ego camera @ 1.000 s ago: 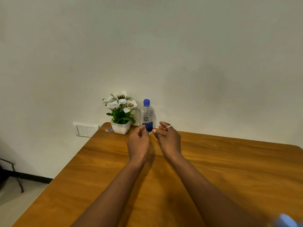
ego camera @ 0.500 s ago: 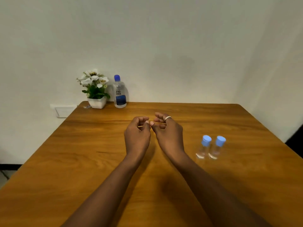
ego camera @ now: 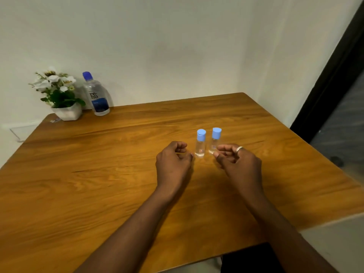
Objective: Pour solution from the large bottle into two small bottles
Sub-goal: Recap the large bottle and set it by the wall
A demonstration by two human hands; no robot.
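Note:
Two small clear bottles with light-blue caps stand upright side by side near the table's middle: the left small bottle and the right small bottle. My left hand hovers just left of them, fingers loosely curled, holding nothing. My right hand, with a ring, is just right of them, fingers loosely curled, its fingertips close to the right bottle's base; whether they touch is unclear. The large clear bottle with a blue cap and blue label stands at the far left by the wall.
A white pot of white flowers stands beside the large bottle at the table's back left corner. The wooden table ends at the right edge near a dark doorway. A wall socket sits left of the table.
The view has swung right and down. Both hands have moved apart and toward the two small bottles, which now stand between them.

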